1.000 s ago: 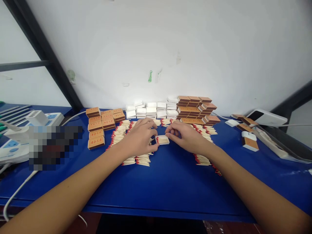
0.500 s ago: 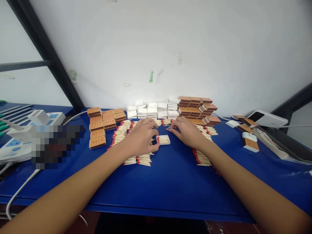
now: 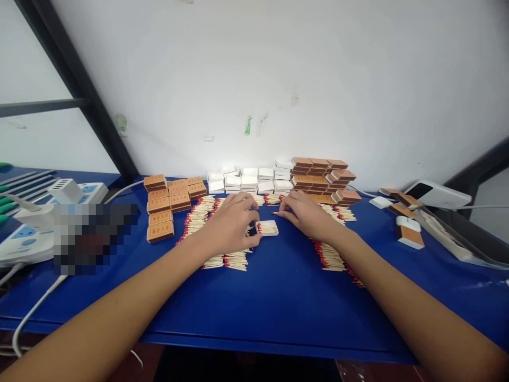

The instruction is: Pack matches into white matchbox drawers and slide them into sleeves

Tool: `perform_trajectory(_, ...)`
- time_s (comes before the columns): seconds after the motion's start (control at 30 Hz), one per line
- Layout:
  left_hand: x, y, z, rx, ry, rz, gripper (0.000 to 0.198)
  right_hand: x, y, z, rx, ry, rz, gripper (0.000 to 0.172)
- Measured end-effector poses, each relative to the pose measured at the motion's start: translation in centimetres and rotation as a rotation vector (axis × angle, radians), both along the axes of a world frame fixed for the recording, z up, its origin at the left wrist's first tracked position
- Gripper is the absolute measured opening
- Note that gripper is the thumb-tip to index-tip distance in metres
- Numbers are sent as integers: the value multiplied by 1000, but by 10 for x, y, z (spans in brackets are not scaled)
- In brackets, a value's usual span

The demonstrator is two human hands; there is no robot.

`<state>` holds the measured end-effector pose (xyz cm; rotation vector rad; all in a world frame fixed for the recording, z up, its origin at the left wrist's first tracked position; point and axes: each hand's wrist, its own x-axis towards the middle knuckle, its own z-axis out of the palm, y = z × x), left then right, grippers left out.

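In the head view, clasped the left end of a white matchbox tray (image 3: 271, 224) in the left hand's grip (image 3: 236, 220), on the blue surface (image 3: 278, 302), with red-tipped matches (image 3: 264, 229) inside. Pinched a single match (image 3: 275, 213) in the right hand's grip (image 3: 303, 212), just beyond the tray's right end, head pointing leftward.

Judged a crooked landing across the tray's rim the likeliest mishap, through letting go too soon or pinching at a slant. Risked, too, skidding or tipping the light-looking tray by squeezing its left end unevenly or bumping its right end, and so spilling matches over the low wall. Could have scattered the loose matches (image 3: 236, 261) left of the tray by dropping the left palm, or the other loose matches (image 3: 332, 255) right of the tray by sweeping the right wrist sideways. Rated toppling the stacked matchboxes (image 3: 310, 181) beyond and right of the tray less likely, barring an overlong reach. Could not tell how firmly either grip pressed.
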<state>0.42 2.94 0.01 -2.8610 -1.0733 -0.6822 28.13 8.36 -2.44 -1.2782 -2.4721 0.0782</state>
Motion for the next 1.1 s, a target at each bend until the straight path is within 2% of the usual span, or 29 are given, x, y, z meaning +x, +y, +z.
perform_trajectory(0.17, 0, 0, 1, 2, 5, -2, 16, -2, -6, 5, 19, -34, -8, 19)
perform_trajectory(0.4, 1, 0, 1, -15, 16, 6, 18, -10, -23, 16, 47, 43, 92, 19)
perform_trajectory(0.67, 1, 0, 3, -17, 14, 10, 18, -4, -22, 12, 4, -20, -76, 19)
perform_trajectory(1.0, 1, -1, 3, -2, 24, 4, 19, -7, -26, 12, -126, -94, -138, 18)
perform_trajectory(1.1, 0, -1, 2, 7, 27, 2, 18, -3, -25, 12, -122, -119, -158, 18)
